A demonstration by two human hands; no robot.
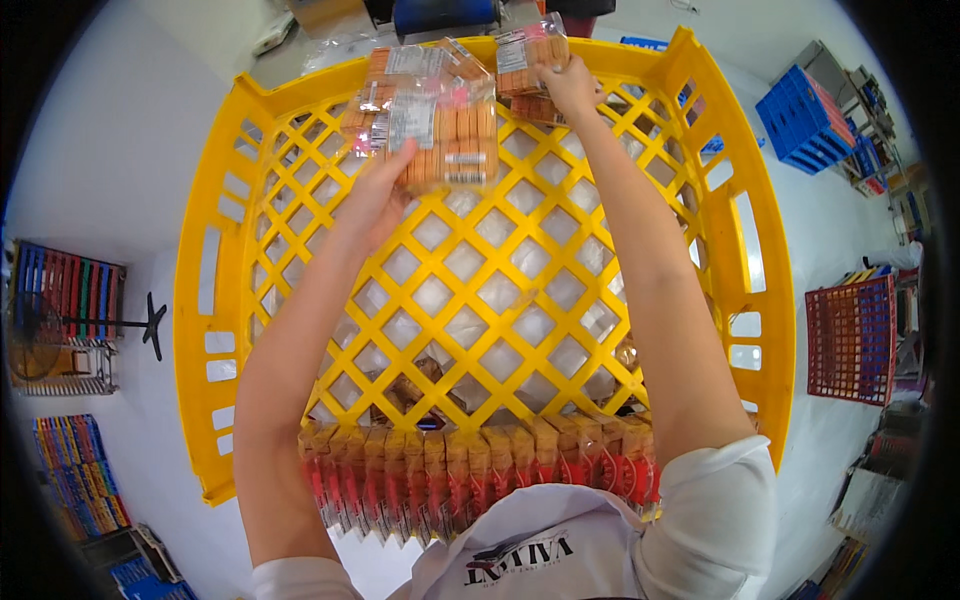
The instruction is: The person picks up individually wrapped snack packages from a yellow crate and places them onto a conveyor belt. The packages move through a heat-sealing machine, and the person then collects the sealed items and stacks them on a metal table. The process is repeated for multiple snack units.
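My left hand [375,205] is closed on a clear plastic pack of orange-brown biscuit-like pieces [465,140], its thumb over the label side. Similar packs [395,65] lie just beyond it, at the far left of the yellow crate [515,268]. Near the crate's far edge, my right hand [572,88] grips another such pack [518,65] with a white and pink label. Below that one, part of a further pack [535,108] shows; the hand and upper pack hide the rest. The fingers under the left pack are hidden.
Along the crate's near side stands a row of brown-topped packs with red wrapping [470,465]. Through the lattice floor, clear-wrapped things show below. Blue crates [805,120] and a red basket [850,340] are at the right. A fan [40,335] and stacked crates [80,475] stand at the left.
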